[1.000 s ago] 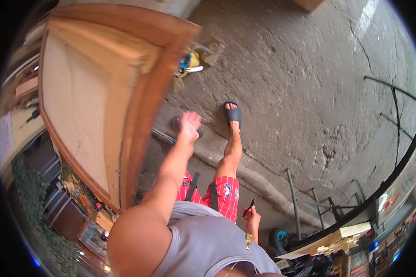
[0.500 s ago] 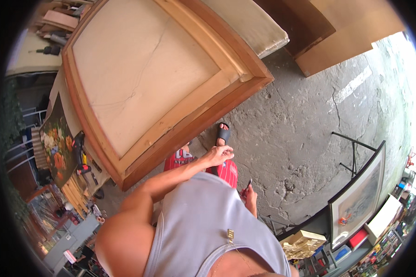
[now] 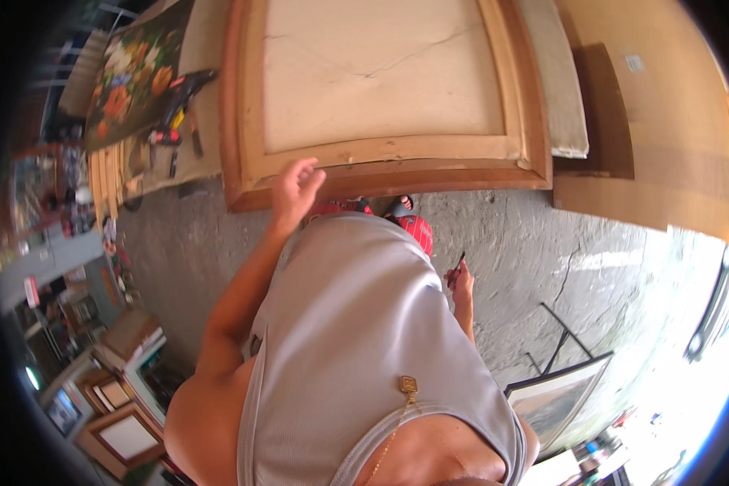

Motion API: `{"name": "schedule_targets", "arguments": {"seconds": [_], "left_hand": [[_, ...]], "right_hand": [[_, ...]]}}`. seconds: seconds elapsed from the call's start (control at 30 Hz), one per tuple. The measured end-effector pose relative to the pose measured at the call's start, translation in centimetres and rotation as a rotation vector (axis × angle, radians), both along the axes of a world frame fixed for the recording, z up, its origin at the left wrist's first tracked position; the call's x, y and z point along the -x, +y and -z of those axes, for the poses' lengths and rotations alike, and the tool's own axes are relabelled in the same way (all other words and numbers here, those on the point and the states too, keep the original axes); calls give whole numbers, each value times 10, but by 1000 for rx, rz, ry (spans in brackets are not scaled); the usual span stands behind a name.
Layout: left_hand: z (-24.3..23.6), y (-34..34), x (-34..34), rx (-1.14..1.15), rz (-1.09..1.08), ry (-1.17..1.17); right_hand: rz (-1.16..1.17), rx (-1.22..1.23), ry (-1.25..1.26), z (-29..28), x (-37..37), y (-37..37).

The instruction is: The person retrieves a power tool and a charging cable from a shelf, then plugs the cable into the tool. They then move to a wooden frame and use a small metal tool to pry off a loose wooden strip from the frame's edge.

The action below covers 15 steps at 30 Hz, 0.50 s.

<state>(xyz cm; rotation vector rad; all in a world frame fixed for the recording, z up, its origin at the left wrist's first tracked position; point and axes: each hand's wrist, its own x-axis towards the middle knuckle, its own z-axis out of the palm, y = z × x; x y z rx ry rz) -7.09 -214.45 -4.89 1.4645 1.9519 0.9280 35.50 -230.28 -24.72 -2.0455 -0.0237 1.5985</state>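
A large brown wooden frame [image 3: 429, 175] lies face down before me, with the pale back of a canvas [image 3: 381, 73] inside its stretcher bars. The canvas back has a dark crack-like line across it. My left hand [image 3: 296, 193] hovers over the frame's near edge, fingers loosely apart and holding nothing; whether it touches the wood I cannot tell. Lower, at my right side, my right hand [image 3: 461, 282] is closed round a thin dark tool [image 3: 462, 257], mostly hidden by the fingers and too small to name.
Left of the frame lie a power drill [image 3: 182, 101], small hand tools, wooden strips [image 3: 105, 180] and a flower painting [image 3: 138, 73]. Brown board [image 3: 656, 105] stands at the right. A framed picture [image 3: 559, 397] is at the lower right. The concrete floor [image 3: 510, 231] is cracked.
My view has turned, so the large frame now sits squarely ahead. My left hand has swung from in front of my body out to the frame's near edge. My right hand still holds the tool.
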Motion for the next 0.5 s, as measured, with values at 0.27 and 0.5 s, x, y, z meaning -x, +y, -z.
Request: {"name": "schedule_targets", "arguments": {"seconds": [0.27,0.5], "left_hand": [[34,-54,93,-87,-443,628],[36,-62,101,57,-479,723]], "right_hand": [[-266,30,15,-1,12,68],[-341,-32,12,-4,15,95]]}}
